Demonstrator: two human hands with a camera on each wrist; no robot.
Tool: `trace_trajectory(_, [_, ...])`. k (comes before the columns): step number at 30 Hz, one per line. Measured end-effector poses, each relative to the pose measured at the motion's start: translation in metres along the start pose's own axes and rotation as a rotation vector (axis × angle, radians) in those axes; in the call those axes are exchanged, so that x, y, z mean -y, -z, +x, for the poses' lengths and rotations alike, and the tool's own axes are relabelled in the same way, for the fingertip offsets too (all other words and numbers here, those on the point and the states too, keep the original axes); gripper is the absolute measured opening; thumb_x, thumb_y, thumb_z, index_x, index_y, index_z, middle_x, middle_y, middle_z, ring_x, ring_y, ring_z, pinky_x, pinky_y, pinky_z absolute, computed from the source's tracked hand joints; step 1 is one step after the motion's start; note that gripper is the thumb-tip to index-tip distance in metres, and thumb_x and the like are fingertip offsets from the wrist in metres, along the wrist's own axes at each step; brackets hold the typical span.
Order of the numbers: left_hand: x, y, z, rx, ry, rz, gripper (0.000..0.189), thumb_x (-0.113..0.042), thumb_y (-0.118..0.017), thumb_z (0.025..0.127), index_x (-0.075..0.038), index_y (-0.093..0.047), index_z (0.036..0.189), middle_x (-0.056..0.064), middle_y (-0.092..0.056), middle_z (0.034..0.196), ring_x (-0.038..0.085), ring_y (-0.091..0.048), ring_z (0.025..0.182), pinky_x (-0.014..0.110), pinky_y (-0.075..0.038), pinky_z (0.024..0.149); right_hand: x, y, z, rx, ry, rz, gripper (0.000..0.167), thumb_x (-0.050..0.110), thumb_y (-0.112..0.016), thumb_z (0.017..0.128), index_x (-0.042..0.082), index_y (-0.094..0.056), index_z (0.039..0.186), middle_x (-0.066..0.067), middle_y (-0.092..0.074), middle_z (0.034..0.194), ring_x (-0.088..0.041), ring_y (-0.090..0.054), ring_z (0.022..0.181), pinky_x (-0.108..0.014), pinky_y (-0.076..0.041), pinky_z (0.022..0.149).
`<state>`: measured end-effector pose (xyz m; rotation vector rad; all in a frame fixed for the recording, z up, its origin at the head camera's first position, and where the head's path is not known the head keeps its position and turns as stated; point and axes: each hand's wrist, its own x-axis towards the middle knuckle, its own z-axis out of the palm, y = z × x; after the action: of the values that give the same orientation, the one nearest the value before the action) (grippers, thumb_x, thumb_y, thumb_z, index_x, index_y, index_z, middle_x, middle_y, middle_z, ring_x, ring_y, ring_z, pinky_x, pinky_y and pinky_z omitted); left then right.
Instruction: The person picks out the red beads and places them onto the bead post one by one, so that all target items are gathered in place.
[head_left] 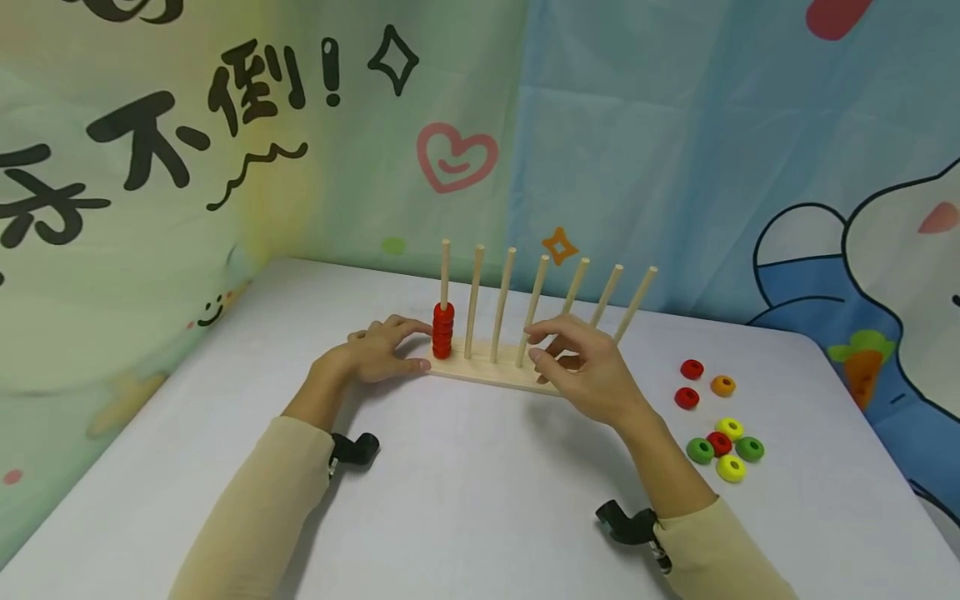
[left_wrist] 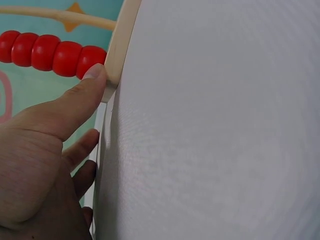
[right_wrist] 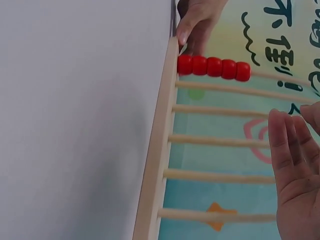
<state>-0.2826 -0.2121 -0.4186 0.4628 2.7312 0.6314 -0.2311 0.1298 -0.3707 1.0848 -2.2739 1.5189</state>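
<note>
A pale wooden peg stand (head_left: 472, 372) stands on the table with several upright pegs in a row. Several red beads (head_left: 443, 332) are stacked on its leftmost peg. My left hand (head_left: 378, 350) holds the stand's left end, thumb at the front corner and index finger farther back; the left wrist view shows the thumb (left_wrist: 82, 97) against the base beside the lowest bead. My right hand (head_left: 588, 371) is in front of the pegs toward the right, fingers bent loosely. In the right wrist view its fingers (right_wrist: 287, 155) show no bead between them.
Right of the stand lie loose beads: red (head_left: 692, 369), orange (head_left: 723, 385), yellow (head_left: 731, 468) and green (head_left: 750, 449). A printed cloth (head_left: 622, 150) hangs behind the white table (head_left: 480, 500). Each wrist wears a black camera mount (head_left: 628, 525).
</note>
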Motion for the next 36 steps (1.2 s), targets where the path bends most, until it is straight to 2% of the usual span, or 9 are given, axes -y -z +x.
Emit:
trace_trajectory(5, [0.001, -0.001, 0.002, -0.001, 0.003, -0.009, 0.069, -0.058, -0.065, 0.093, -0.034, -0.042, 0.154, 0.011, -0.032, 0.162, 0.041, -0.039, 0.137, 0.073, -0.024, 0.109, -0.006, 0.008, -0.008, -0.010, -0.010, -0.028, 0.029, -0.004, -0.069, 0.094, 0.011, -0.070, 0.120, -0.010, -0.067, 0.107, -0.019, -0.069, 0.071, -0.031, -0.061, 0.063])
trace_trajectory(16, [0.004, -0.002, 0.005, -0.001, 0.015, -0.016, 0.069, -0.058, -0.066, 0.093, -0.035, -0.043, 0.153, 0.010, -0.033, 0.161, 0.040, -0.039, 0.136, 0.073, -0.024, 0.109, -0.011, 0.021, -0.023, -0.011, -0.030, -0.082, 0.028, -0.005, -0.070, 0.093, 0.007, -0.069, 0.119, -0.012, -0.068, 0.109, -0.028, -0.069, 0.074, -0.029, -0.061, 0.063])
trace_trajectory(26, [-0.002, 0.003, -0.001, 0.010, -0.003, 0.010, 0.071, -0.060, -0.064, 0.094, -0.032, -0.041, 0.155, 0.013, -0.031, 0.162, 0.041, -0.039, 0.136, 0.074, -0.024, 0.109, -0.015, 0.031, -0.034, -0.029, -0.057, -0.097, 0.029, -0.004, -0.070, 0.093, 0.008, -0.069, 0.119, -0.016, -0.067, 0.108, -0.023, -0.070, 0.076, -0.029, -0.061, 0.064])
trace_trajectory(32, [-0.004, 0.004, -0.003, 0.006, -0.005, 0.010, 0.070, -0.059, -0.063, 0.095, -0.032, -0.041, 0.155, 0.013, -0.033, 0.162, 0.040, -0.040, 0.135, 0.074, -0.025, 0.110, -0.015, 0.040, -0.039, -0.013, -0.080, -0.135, 0.028, -0.001, -0.071, 0.094, 0.010, -0.069, 0.120, -0.011, -0.068, 0.109, -0.018, -0.070, 0.079, -0.029, -0.061, 0.067])
trace_trajectory(36, [-0.005, 0.004, -0.003, 0.006, -0.010, 0.008, 0.070, -0.059, -0.064, 0.095, -0.032, -0.041, 0.154, 0.013, -0.033, 0.161, 0.041, -0.040, 0.135, 0.074, -0.025, 0.109, -0.016, 0.047, -0.047, -0.020, -0.113, -0.174, 0.028, 0.000, -0.071, 0.094, 0.008, -0.068, 0.121, -0.012, -0.068, 0.110, -0.017, -0.070, 0.079, -0.029, -0.061, 0.068])
